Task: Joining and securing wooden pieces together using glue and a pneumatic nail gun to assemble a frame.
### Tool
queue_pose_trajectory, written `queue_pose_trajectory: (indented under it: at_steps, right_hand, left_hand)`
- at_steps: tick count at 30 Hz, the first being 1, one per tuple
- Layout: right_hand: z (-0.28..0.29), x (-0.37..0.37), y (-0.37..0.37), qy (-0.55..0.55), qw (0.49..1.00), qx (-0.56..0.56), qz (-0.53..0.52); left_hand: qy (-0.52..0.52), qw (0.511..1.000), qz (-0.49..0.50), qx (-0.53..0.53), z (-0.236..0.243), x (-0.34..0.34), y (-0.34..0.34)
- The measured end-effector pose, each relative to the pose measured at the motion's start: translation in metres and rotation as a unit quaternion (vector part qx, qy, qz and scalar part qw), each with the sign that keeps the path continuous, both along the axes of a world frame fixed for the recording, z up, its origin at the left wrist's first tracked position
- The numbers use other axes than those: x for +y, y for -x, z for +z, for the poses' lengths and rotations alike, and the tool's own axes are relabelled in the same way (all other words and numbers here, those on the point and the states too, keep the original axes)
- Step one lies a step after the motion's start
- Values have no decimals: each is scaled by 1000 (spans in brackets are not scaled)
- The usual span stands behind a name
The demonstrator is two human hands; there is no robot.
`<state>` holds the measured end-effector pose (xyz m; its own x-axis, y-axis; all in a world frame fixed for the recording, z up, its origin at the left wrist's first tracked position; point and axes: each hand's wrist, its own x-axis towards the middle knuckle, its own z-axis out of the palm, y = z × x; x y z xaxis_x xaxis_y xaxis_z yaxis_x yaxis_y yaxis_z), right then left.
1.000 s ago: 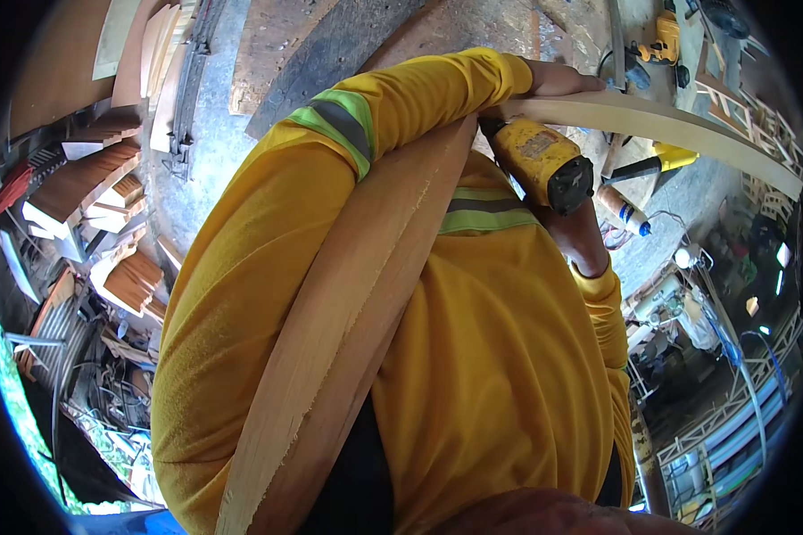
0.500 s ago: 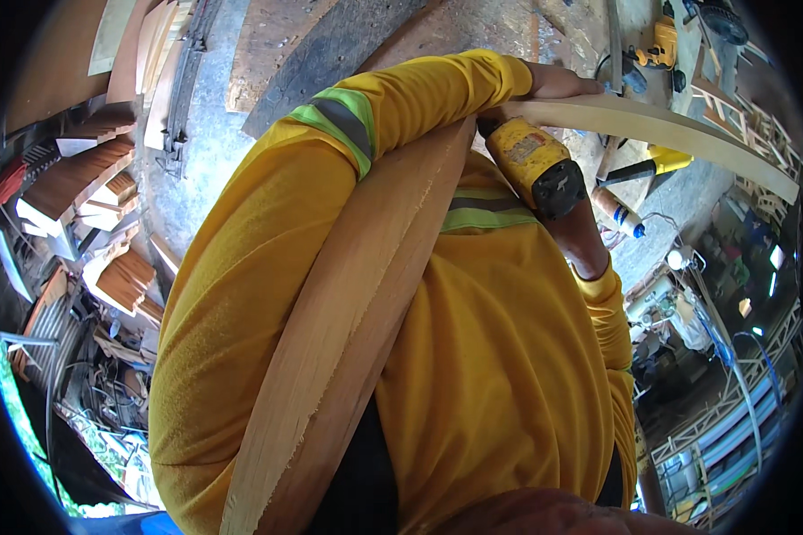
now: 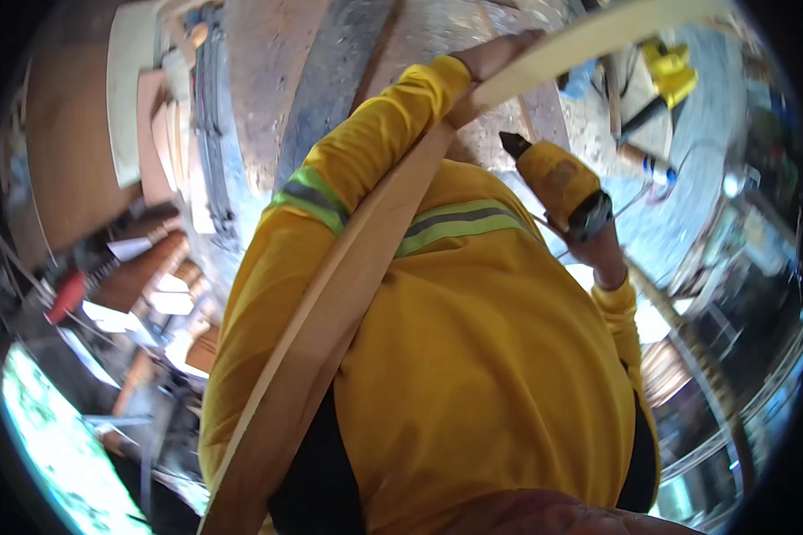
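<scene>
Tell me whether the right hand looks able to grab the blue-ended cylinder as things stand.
Probably not: the right hand is occupied with the yellow power tool, though the blue-ended cylinder appears uncovered, farther right.

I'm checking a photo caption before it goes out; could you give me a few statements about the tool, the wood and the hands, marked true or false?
1. The right hand holds a yellow power tool. True.
2. The tool's black nose is pressed against the wood. False: a gap shows between them.
3. The wooden beam runs between the left arm and the torso. True.
4. The left hand is on the tool. False: it is at the pale board.
5. The shirt is blue. False: it is yellow.
</scene>
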<state>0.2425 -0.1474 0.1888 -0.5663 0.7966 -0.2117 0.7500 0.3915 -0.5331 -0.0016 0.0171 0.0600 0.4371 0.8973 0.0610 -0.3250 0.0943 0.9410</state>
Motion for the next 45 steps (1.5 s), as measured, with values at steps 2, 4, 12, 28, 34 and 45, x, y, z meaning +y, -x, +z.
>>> queue_pose_trajectory:
  at_steps: [2, 4, 12, 28, 34, 45]
  right_hand:
    - [3, 8, 3, 80, 993, 74, -46]
    - [-11, 12, -6, 66, 994, 68, -61]
    - [-75, 25, -21, 260, 936, 195, -138]
    - [-98, 80, -9, 502, 805, 264, -175]
    - [-98, 79, -14, 491, 811, 253, -190]
    - [-86, 86, -6, 491, 825, 239, -146]
  left_hand:
    - [42, 993, -51, -99, -49, 27, -3]
    - [70, 977, -138, -144, -65, 30, -4]
    - [226, 878, -293, -303, -65, 30, 22]
    - [224, 888, -266, -299, -63, 23, 38]
    - [217, 935, -196, -203, -50, 13, 39]
    - [173, 912, -220, -299, -29, 2, 48]
